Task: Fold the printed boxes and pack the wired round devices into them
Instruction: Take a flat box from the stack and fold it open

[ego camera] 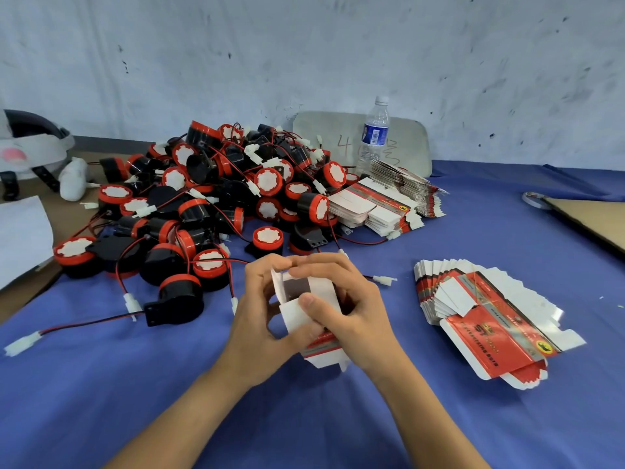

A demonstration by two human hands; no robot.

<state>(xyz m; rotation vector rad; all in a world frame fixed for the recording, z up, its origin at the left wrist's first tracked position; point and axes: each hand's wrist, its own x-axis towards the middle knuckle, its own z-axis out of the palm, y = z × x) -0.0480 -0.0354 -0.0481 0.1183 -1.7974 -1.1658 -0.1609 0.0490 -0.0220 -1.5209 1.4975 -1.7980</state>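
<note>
A partly folded printed box (301, 309), white inside and red outside, is held upright over the blue cloth at centre. My left hand (260, 319) grips its left side. My right hand (348, 309) grips the right side, its thumb pressing a white flap at the open end. A large heap of black and red round devices (209, 204) with red-black wires and white plugs lies behind to the left. A fanned stack of flat boxes (487, 319) lies to the right.
Another pile of flat boxes (382, 201) sits behind the heap, beside a water bottle (373, 133) and a grey board (406, 143). A white helmet (30, 147) rests far left, white paper (20, 235) below it, cardboard (595, 221) and a tape roll (536, 199) far right.
</note>
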